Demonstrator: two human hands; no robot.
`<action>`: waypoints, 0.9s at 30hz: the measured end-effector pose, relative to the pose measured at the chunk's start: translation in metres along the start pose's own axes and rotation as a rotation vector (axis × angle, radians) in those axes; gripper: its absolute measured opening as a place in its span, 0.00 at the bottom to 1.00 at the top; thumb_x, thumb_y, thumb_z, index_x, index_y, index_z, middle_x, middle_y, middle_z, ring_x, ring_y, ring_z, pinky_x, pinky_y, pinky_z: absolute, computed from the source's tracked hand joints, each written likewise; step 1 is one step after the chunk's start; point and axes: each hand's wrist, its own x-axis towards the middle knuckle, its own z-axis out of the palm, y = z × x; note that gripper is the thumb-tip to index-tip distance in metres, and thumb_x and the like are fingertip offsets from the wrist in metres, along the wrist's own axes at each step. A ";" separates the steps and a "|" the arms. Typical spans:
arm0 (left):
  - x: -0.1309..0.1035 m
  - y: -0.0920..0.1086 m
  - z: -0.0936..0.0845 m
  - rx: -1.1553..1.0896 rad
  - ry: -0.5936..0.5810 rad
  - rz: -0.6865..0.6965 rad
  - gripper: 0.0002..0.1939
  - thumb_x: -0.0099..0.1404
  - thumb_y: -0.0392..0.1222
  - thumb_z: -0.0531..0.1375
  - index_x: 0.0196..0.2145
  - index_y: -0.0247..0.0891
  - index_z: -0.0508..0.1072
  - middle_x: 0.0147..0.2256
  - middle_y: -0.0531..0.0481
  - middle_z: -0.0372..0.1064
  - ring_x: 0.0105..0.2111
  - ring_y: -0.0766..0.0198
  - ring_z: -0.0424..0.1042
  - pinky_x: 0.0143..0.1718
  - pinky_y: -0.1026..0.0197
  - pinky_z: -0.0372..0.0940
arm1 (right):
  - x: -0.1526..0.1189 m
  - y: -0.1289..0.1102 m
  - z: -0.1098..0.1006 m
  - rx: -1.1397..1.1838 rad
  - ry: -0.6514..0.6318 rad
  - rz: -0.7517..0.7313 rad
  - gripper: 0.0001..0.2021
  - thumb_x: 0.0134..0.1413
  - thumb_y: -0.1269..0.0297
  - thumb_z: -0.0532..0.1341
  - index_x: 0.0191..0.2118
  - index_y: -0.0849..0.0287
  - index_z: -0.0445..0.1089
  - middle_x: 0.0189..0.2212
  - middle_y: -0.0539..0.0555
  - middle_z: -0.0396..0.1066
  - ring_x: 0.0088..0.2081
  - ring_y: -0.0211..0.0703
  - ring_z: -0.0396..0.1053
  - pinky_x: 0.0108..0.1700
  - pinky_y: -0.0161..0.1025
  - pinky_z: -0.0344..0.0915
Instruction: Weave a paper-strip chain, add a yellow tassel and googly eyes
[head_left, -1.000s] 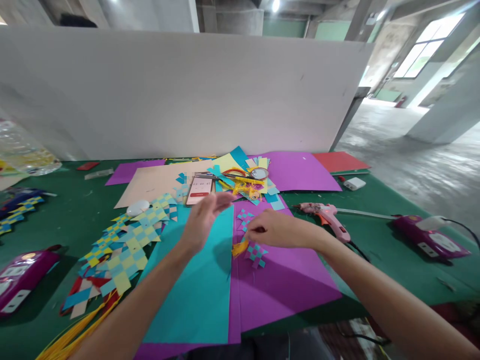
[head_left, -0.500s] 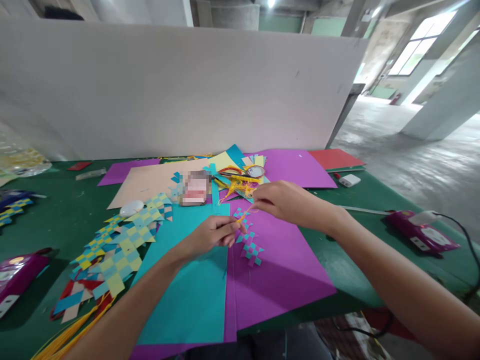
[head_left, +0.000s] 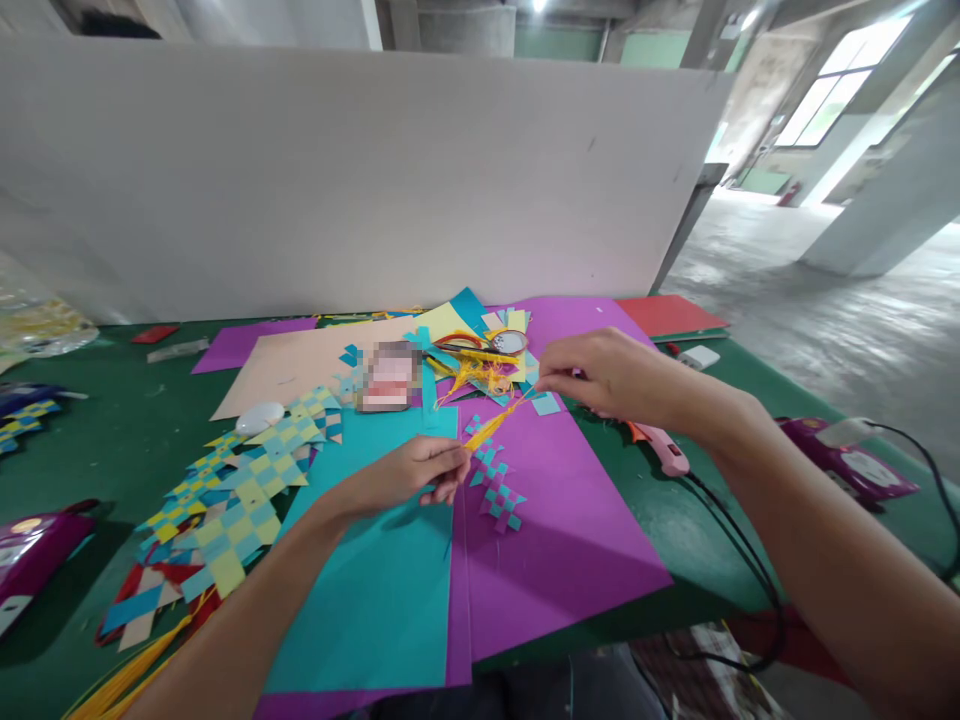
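Observation:
My left hand (head_left: 442, 468) is closed on a yellow tassel (head_left: 486, 432) above the teal and purple sheets. My right hand (head_left: 581, 368), farther right and higher, pinches the thin thread at the tassel's upper end. Between the two hands the tassel and thread run in a slanting line. Just below lies a woven strip of teal and purple paper (head_left: 501, 497) on the purple sheet (head_left: 555, 560). The teal sheet (head_left: 375, 600) is under my left forearm. A pile of yellow tassels (head_left: 476, 375) lies beyond my hands.
Woven paper pieces (head_left: 255, 500) are heaped at the left, near a white mouse-like object (head_left: 260, 418). A pink glue gun (head_left: 664, 450) with a black cord lies at the right. Purple power boxes (head_left: 847, 460) stand on the green table. A white panel (head_left: 360, 190) closes off the back.
My right hand has moved right and slightly up, away from the left, drawing the thread out straight. More of the tassel shows, and the glue gun has come into view.

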 end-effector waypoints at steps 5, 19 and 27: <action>0.007 -0.007 -0.005 0.006 0.169 0.082 0.18 0.66 0.53 0.55 0.33 0.35 0.73 0.23 0.51 0.67 0.21 0.67 0.64 0.23 0.65 0.59 | 0.003 0.005 -0.017 -0.040 0.040 0.051 0.15 0.61 0.58 0.55 0.25 0.58 0.66 0.22 0.48 0.64 0.23 0.34 0.56 0.28 0.36 0.49; 0.008 -0.002 0.016 0.003 0.301 0.249 0.12 0.62 0.47 0.61 0.37 0.37 0.80 0.32 0.43 0.79 0.33 0.58 0.74 0.34 0.62 0.65 | 0.040 -0.039 0.016 0.027 -0.199 -0.187 0.07 0.59 0.72 0.53 0.31 0.60 0.65 0.27 0.51 0.67 0.27 0.35 0.57 0.30 0.36 0.48; 0.004 0.002 0.017 -0.120 0.118 0.241 0.17 0.66 0.51 0.56 0.34 0.35 0.76 0.26 0.43 0.76 0.29 0.59 0.73 0.34 0.60 0.65 | 0.042 -0.038 -0.002 0.103 -0.063 -0.114 0.10 0.58 0.73 0.52 0.34 0.58 0.69 0.29 0.49 0.70 0.29 0.34 0.62 0.32 0.35 0.51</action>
